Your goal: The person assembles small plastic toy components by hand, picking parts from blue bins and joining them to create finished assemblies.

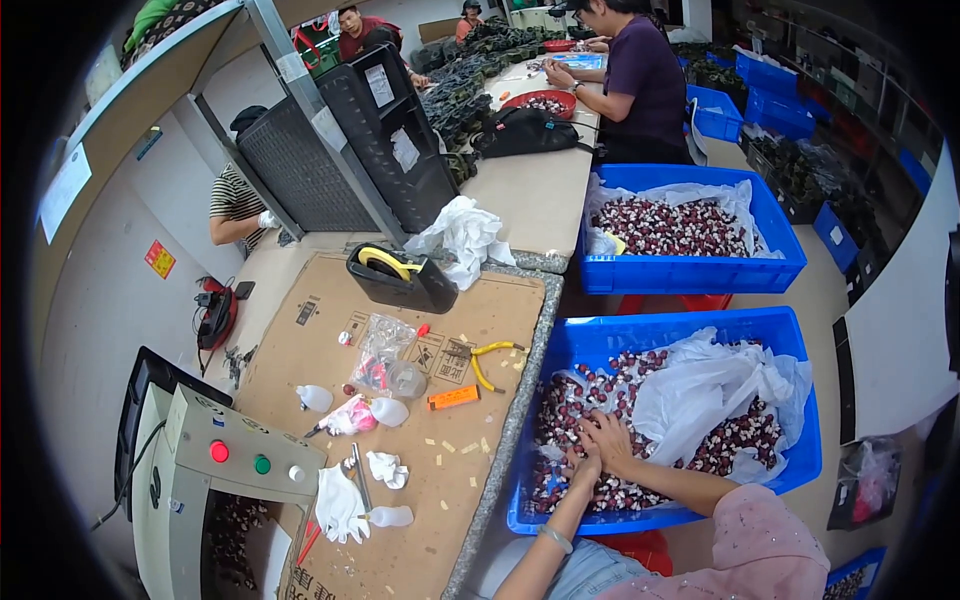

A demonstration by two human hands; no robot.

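Observation:
Both hands are together in the near blue bin [806, 440], among many small round dark-red and white pieces [740, 440] whose exact kind I cannot make out. My right hand [609, 442] reaches in from the right, fingers stretched out and a little apart, resting over the pieces. Close against it is my left hand [584, 468], with a pale bracelet at the wrist. Its fingers are mostly hidden by the right hand and the pieces. A crumpled white plastic sheet [700, 390] lies over part of the heap, right of my hands.
A second blue bin [690, 278] of similar pieces stands beyond. On the cardboard-topped table [430, 530] at left are yellow-handled pliers [488, 366], small bottles, a white glove [341, 503] and a black tape holder [400, 285]. A machine with buttons [225, 455] stands near left. Co-workers sit farther off.

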